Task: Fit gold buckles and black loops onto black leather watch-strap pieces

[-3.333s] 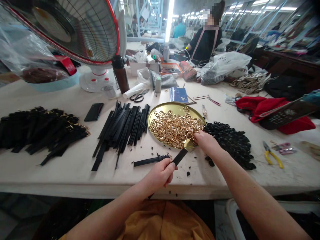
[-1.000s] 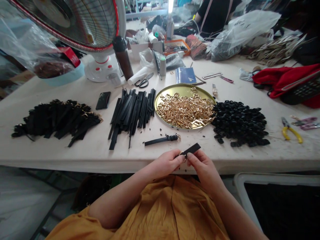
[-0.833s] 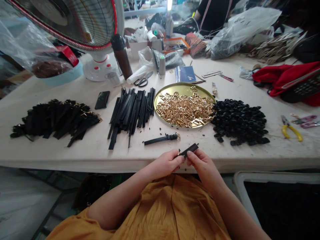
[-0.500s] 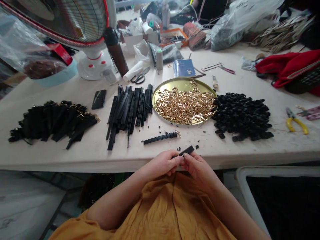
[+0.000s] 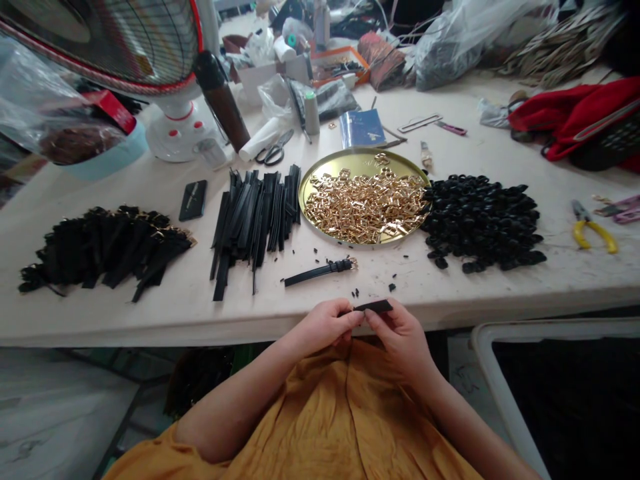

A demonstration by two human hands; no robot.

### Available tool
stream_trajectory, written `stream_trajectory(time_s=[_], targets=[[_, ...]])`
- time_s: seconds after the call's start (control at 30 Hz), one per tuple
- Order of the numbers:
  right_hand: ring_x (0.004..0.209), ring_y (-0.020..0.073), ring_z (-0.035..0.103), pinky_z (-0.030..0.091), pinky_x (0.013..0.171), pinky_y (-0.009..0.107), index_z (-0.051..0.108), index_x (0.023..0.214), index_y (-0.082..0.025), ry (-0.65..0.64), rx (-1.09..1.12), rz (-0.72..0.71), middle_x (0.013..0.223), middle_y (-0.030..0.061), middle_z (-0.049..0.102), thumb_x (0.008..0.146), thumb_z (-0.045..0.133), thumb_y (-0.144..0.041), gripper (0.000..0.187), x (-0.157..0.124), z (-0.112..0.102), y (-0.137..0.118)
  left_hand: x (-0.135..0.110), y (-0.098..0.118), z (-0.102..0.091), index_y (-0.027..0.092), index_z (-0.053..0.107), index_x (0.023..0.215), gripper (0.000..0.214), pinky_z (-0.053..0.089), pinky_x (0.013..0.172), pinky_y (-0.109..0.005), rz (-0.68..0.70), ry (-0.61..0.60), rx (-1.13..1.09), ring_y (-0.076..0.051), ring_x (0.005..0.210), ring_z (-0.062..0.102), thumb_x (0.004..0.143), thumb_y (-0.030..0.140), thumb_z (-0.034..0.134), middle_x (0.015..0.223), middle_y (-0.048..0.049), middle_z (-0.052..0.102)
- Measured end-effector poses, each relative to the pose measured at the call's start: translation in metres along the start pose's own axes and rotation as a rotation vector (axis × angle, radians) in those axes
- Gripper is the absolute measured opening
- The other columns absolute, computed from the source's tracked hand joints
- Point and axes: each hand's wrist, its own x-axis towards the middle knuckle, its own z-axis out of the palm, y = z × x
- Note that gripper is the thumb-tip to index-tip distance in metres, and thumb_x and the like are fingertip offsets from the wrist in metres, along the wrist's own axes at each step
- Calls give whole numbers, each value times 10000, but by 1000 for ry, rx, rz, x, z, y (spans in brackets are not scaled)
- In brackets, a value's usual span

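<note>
Head view shows both forearms reaching in from the near side, low over the near edge of the table [image 5: 260, 313], the wrists turned inward so that the thumbs nearly meet. The left hand [image 5: 330, 321] is curled, thumb and fingers pinched on the left part of a black strap [image 5: 377, 306]; the right hand [image 5: 403, 333] pinches it farther right, its thumb on the near side. Between and just beyond the thumbs, the strap lies roughly level, its right end showing above the right fingers, its left end hidden in the left hand. It looks flat, narrow and matt, with a squarish end. Farther off lies a buckled strap [image 5: 317, 273], near a gold tray [image 5: 345, 162] of gold-coloured buckles [image 5: 363, 207]
</note>
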Motion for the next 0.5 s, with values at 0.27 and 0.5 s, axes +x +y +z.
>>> stream_trajectory(time_s=[0.27,0.5], targets=[[725,172,568,439,688,304,585,803,-184,-123,238,155,767,17,635,730,612,-360,193,-1,-2,-4,-12,21,9,148,506,621,388,270,478,-207,106,132,198,-91,523,413,732,520,513,553,39,493],[611,140,521,417,578,255,533,720,-191,-11,-23,-21,655,-9,569,768,566,-327,148,3,-7,-10,-7,24,8,175,493,766,195,383,578,-234,164,115,201,-129,589,543,820,347,417,660,16,585]])
